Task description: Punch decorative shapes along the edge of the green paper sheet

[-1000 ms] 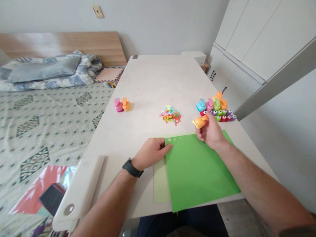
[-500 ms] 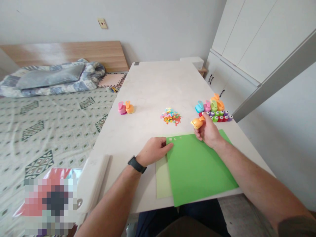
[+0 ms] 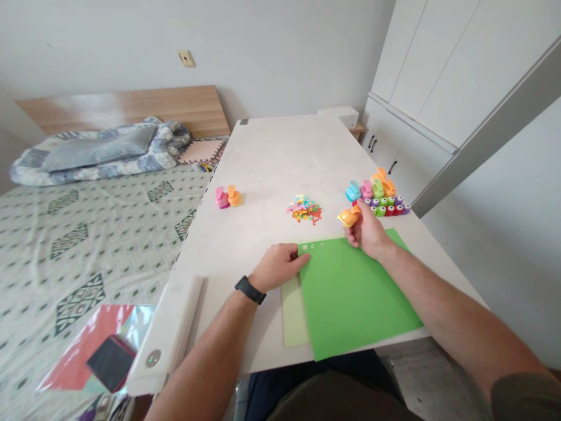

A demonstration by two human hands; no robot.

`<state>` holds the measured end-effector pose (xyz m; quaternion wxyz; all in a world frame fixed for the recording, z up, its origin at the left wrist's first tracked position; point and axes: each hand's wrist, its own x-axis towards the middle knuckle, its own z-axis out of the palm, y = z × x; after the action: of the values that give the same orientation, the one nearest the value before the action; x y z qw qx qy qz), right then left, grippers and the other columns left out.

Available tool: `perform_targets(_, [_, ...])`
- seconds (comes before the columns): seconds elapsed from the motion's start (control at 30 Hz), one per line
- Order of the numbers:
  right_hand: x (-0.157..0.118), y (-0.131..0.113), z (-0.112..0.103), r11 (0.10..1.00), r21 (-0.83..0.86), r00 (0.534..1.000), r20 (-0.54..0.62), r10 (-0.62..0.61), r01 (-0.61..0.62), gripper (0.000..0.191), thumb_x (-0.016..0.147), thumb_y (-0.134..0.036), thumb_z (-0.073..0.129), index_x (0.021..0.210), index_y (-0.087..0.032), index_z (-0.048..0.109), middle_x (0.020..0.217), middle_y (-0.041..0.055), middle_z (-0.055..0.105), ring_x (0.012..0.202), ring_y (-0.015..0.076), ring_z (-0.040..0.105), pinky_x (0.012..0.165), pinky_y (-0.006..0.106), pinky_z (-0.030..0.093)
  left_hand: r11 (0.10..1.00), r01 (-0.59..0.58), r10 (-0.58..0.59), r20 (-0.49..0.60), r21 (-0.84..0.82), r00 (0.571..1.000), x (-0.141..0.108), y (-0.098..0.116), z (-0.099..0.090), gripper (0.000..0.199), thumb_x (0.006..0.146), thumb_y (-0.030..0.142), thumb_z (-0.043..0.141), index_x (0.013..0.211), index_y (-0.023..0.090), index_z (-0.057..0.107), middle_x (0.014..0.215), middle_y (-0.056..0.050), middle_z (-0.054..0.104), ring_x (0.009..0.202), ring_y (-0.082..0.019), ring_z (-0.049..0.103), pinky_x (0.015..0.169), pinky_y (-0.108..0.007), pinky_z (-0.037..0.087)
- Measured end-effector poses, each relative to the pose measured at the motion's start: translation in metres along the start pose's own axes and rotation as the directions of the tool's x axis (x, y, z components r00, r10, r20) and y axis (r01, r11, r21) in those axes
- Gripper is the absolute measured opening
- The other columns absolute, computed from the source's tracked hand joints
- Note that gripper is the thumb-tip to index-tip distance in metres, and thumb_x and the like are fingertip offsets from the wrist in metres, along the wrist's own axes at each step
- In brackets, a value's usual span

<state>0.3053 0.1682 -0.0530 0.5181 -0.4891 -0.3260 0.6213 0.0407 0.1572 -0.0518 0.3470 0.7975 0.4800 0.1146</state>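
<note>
1. Right now, left hand (image 3: 277, 268) lying flat, fingers together, pressing down at the upper left corner of a green paper sheet (image 3: 357, 304), with nothing pinched.
2. Right hand (image 3: 367, 232) pinching an orange paper punch (image 3: 349, 218) between thumb and fingers, raised just past the sheet's top edge, at about 1 o'clock from the sheet's centre, with 12 o'clock toward the far end of the tabletop (image 3: 272, 158).
3. Green sheet slightly skewed, overhanging the tabletop's near edge at 6 o'clock. Row of tiny punched shapes (image 3: 312, 247) along its top edge at 12 o'clock; pale green sheet (image 3: 293, 313) partly beneath it at 9 o'clock.
4. Farther out, pile of paper cut-outs (image 3: 304, 209) at 12 o'clock; pink punch (image 3: 221, 197) and second orange punch (image 3: 234, 196) side by side at 11 o'clock; cluster of larger punches (image 3: 372, 190) and row of small round punches (image 3: 385, 206) at 1 o'clock, near the right hand.
5. Possible trouble: sheet sliding off the near edge once the left hand lifts, from that overhang; row of shapes running crooked if the sheet shifts; small punches toppling, and cut-outs scattering, from a careless sweep of the right hand or forearm.
</note>
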Motion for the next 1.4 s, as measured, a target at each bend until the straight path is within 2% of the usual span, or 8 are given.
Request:
perform_targets(0.3, [0.0017, 0.0018, -0.0001, 1.0, -0.01, 1.0, -0.001, 0.022, -0.022, 0.059, 0.092, -0.073, 0.04, 0.069, -0.021, 0.054, 0.05, -0.0009, 0.049, 0.035, 0.0108, 0.041, 0.029, 0.023, 0.024, 1.0, -0.005, 0.005, -0.013, 0.021, 1.0, 0.0007, -0.0016, 0.0009, 0.045, 0.093, 0.053, 0.051, 0.065, 0.018, 0.051, 0.059, 0.002, 0.048, 0.055, -0.011, 0.04, 0.054, -0.027, 0.022])
perform_targets(0.63, [0.0042, 0.0032, -0.0017, 0.999, 0.01, 0.999, 0.001, 0.043, -0.043, 0.058, 0.092, -0.073, 0.04, 0.071, -0.021, 0.055, 0.049, -0.0019, 0.048, 0.035, 0.0112, 0.04, 0.029, 0.023, 0.024, 1.0, -0.016, 0.017, -0.032, 0.014, 0.999, -0.0002, -0.0006, 0.0006, 0.046, 0.092, 0.054, 0.051, 0.063, 0.018, 0.049, 0.057, 0.003, 0.045, 0.054, -0.01, 0.037, 0.053, -0.027, 0.021])
perform_targets(1.0, [0.0024, 0.0014, 0.0015, 1.0, -0.017, 1.0, -0.012, 0.002, -0.002, 0.065, 0.09, -0.081, 0.036, 0.068, -0.021, 0.052, 0.048, -0.0016, 0.048, 0.035, 0.0107, 0.04, 0.028, 0.023, 0.024, 1.0, -0.021, 0.022, -0.027, 0.022, 0.999, 0.0002, -0.0006, 0.0015, 0.047, 0.091, 0.055, 0.051, 0.062, 0.018, 0.047, 0.056, 0.003, 0.042, 0.054, -0.01, 0.036, 0.053, -0.027, 0.021])
perform_targets(1.4, [0.002, 0.0003, 0.0042, 0.999, -0.032, 1.0, -0.02, 0.004, -0.004, 0.063, 0.09, -0.081, 0.037, 0.07, -0.022, 0.051, 0.049, -0.0015, 0.05, 0.035, 0.0106, 0.04, 0.029, 0.023, 0.023, 1.0, -0.018, 0.018, -0.018, 0.024, 1.0, 0.0005, 0.0007, 0.0007, 0.046, 0.092, 0.055, 0.05, 0.063, 0.019, 0.05, 0.058, 0.003, 0.045, 0.055, -0.011, 0.039, 0.054, -0.028, 0.022])
